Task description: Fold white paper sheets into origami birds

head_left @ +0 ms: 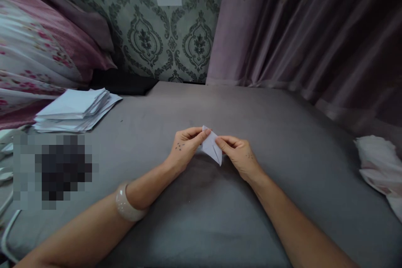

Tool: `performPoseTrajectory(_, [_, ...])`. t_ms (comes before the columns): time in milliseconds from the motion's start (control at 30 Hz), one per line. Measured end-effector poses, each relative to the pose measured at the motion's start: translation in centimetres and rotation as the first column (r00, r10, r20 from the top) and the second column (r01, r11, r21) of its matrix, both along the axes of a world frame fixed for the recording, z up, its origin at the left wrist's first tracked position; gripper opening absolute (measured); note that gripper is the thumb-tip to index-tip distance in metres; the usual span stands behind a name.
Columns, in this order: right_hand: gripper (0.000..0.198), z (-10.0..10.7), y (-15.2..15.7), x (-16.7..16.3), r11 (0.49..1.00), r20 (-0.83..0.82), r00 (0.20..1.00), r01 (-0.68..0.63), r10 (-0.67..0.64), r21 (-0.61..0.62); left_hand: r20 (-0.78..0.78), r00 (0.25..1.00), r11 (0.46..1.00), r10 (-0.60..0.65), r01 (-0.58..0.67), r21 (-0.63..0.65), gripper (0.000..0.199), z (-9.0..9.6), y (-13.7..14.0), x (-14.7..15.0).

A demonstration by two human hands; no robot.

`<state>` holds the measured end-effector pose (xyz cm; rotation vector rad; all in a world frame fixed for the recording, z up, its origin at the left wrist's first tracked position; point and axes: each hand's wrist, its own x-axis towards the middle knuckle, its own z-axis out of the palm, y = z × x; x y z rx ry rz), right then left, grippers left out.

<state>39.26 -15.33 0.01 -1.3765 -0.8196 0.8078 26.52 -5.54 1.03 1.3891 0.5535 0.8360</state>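
A small piece of folded white paper (212,147) is held up between my two hands, over the middle of the grey-covered surface (245,109). My left hand (188,144) pinches its upper left part, thumb on the front and fingers behind. At the right edge, my right hand (237,150) pinches it between thumb and fingers. A slanting fold or slit runs across the lower right of the paper, which ends in a point at the bottom. The fingertips behind the paper are hidden.
A stack of white paper sheets (72,106) lies at the left, near a black flat item (122,81). A blurred-out dark patch (65,167) sits in front of it. Whitish crumpled cloth (378,161) is at the right edge. Pink curtains (238,29) hang behind.
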Motion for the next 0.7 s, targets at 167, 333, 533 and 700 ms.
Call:
performPoseTrajectory(167, [0.028, 0.0, 0.0, 0.3, 0.999, -0.154, 0.987, 0.046, -0.046, 0.001, 0.025, 0.997, 0.976, -0.071, 0.074, -0.206, 0.032, -0.3, 0.3, 0.2])
performPoseTrajectory(333, [0.033, 0.2, 0.1, 0.6, 0.993, -0.320, 0.941, 0.096, -0.111, -0.062, -0.041, 0.981, 0.917, -0.189, 0.161, -0.366, 0.030, -0.6, 0.4, 0.2])
performPoseTrajectory(533, [0.037, -0.1, 0.2, 0.8, 0.983, -0.120, 0.975, 0.185, -0.185, -0.004, -0.068, 0.992, 0.909, -0.109, 0.072, -0.410, 0.023, -1.1, 0.9, 0.3])
performPoseTrajectory(700, [0.034, -0.1, 0.1, 0.9, 0.977, 0.024, 0.977, 0.212, -0.211, -0.024, -0.102, 0.993, 0.940, -0.068, 0.029, -0.340, 0.022, -1.3, 1.1, 0.2])
